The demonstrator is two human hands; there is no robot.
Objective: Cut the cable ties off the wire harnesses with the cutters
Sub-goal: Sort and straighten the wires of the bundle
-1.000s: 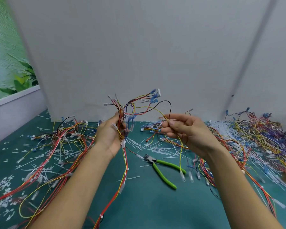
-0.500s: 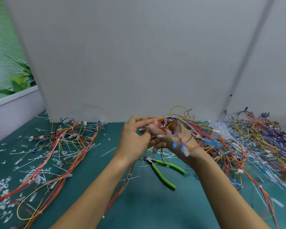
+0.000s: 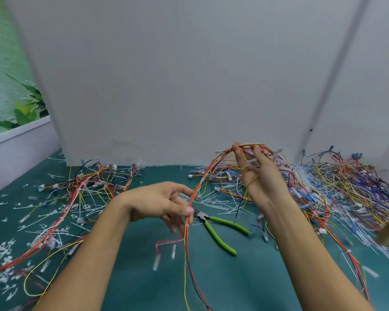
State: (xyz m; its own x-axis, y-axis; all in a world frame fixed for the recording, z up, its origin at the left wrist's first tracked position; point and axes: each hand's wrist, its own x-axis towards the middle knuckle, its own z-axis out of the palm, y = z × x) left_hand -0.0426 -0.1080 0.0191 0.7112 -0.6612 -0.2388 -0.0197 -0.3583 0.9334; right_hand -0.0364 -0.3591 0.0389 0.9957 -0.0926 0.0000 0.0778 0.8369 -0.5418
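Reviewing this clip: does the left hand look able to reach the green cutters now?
Probably yes: the cutters lie uncovered on the mat just beside the left hand. But that hand pinches a harness strand, so it would need to let go first.

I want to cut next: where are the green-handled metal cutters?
The green-handled metal cutters lie on the teal table, centre of the head view, just right of the left hand.
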